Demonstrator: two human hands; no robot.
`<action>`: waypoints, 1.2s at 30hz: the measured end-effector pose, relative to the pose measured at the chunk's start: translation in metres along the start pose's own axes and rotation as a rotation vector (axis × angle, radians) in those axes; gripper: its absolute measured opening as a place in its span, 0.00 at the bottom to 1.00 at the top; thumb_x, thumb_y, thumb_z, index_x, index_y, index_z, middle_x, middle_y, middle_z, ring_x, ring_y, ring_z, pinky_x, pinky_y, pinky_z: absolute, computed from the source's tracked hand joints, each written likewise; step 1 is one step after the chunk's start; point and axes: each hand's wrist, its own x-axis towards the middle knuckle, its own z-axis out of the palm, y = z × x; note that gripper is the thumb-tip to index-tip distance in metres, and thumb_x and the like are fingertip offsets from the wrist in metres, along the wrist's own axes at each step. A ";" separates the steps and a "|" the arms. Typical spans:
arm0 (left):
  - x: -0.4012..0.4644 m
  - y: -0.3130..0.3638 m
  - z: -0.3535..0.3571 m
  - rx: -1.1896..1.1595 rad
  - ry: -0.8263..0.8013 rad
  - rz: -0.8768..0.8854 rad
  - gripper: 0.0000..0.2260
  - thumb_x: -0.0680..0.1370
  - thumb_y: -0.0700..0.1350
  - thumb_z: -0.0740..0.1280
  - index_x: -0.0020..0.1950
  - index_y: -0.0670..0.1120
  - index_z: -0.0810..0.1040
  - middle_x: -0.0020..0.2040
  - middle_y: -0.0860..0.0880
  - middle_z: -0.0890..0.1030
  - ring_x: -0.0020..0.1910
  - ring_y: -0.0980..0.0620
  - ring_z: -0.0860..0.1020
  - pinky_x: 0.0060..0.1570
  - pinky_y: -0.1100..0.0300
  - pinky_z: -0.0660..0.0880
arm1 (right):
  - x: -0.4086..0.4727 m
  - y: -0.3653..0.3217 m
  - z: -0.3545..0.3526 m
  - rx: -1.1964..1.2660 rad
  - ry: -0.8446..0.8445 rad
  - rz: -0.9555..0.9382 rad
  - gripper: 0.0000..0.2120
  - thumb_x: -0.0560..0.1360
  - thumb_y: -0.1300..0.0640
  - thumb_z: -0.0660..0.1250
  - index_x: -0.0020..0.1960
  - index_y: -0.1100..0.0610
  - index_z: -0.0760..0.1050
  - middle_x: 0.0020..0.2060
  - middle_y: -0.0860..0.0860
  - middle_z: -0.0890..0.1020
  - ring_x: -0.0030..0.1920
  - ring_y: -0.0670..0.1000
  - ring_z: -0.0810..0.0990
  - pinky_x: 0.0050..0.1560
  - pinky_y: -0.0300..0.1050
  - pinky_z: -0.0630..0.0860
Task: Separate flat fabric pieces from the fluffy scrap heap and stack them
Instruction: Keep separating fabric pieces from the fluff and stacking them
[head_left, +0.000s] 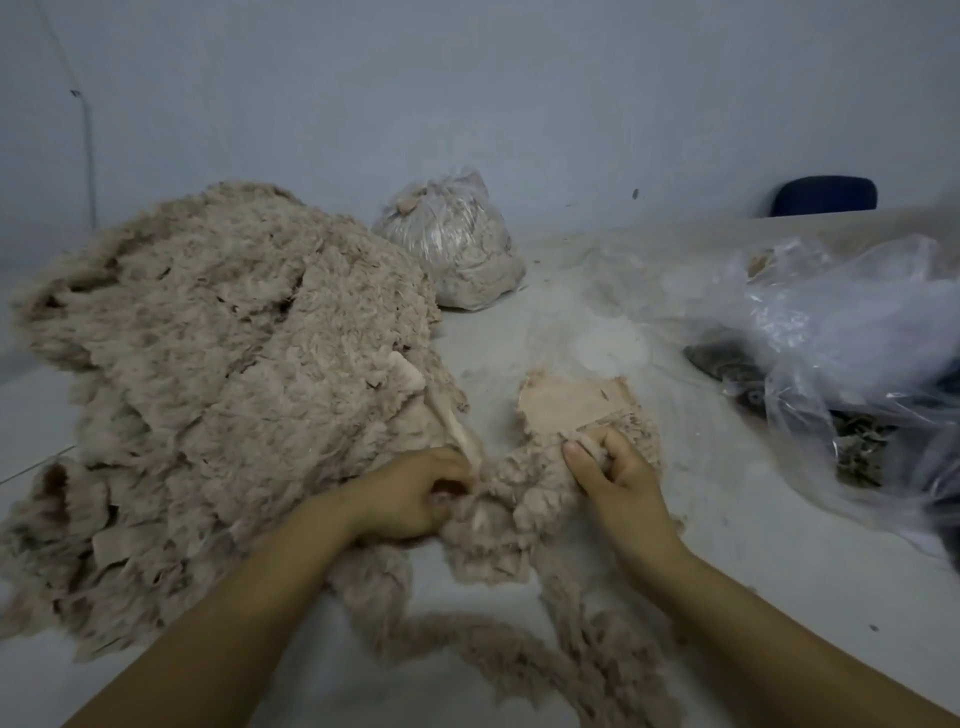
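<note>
While both hands tug at one tangled clump, real risk of dragging loose fluff along with the flat piece, or tearing it. Far left: big fluffy scrap heap (208, 374), beige, shaggy, matted, sprawled over the tabletop (727, 545). Next, left hand (410, 493), grip curled round a pale flat strip (457, 426) at the heap's edge. Then right hand (613, 473), grip pinching a fluffy scrap (524, 499) just below a smooth pinkish flat fabric piece (561, 405). Farther right, crumpled plastic bag (841, 332); could snag trailing strands.
</note>
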 end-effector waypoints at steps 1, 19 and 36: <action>0.001 0.007 0.005 -0.084 0.004 0.005 0.16 0.75 0.45 0.68 0.63 0.49 0.77 0.60 0.55 0.76 0.60 0.58 0.73 0.61 0.68 0.67 | 0.003 0.000 0.004 0.002 0.004 0.004 0.13 0.78 0.59 0.64 0.36 0.52 0.68 0.26 0.38 0.73 0.29 0.37 0.69 0.32 0.31 0.67; -0.005 0.039 0.003 -0.766 0.284 -0.057 0.17 0.71 0.59 0.71 0.43 0.44 0.80 0.51 0.52 0.80 0.53 0.57 0.78 0.55 0.63 0.72 | 0.019 -0.025 0.016 -0.108 0.149 -0.190 0.11 0.76 0.58 0.68 0.46 0.43 0.71 0.41 0.38 0.78 0.42 0.34 0.77 0.42 0.26 0.70; 0.012 0.056 -0.017 -1.363 0.606 -0.393 0.11 0.79 0.35 0.59 0.41 0.43 0.78 0.30 0.47 0.82 0.26 0.53 0.79 0.24 0.66 0.74 | 0.007 0.003 0.029 -0.017 -0.257 0.135 0.10 0.76 0.56 0.68 0.40 0.54 0.69 0.32 0.43 0.75 0.32 0.40 0.73 0.34 0.35 0.70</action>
